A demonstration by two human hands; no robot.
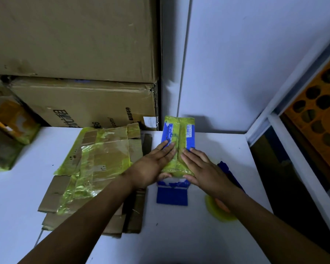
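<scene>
Centre of the frame: you press both hands flat on a blue box (179, 134) standing on the white desk (208, 235), just in front of the wall. Your left hand (152, 164) and right hand (202, 166) lie either side of the top seam, fingers (168, 147) straight and close together, clamped on nothing; the thumbs reach the box's near edge. The pose looks meant to smooth the yellow-green tape down over the closed flaps while the near blue flap (171, 195) lies open on the desk.

A tape roll (217, 210) sits below your right forearm, handy for the next strip. Flattened cardboard (95, 164), patched with the same tape, lies left of centre.

A barcode label (191, 129) shows on the box top; its digits are too small to read. The stacked cartons (84, 103) at upper left carry Chinese characters, "66" and ".com/", printed sideways.
</scene>
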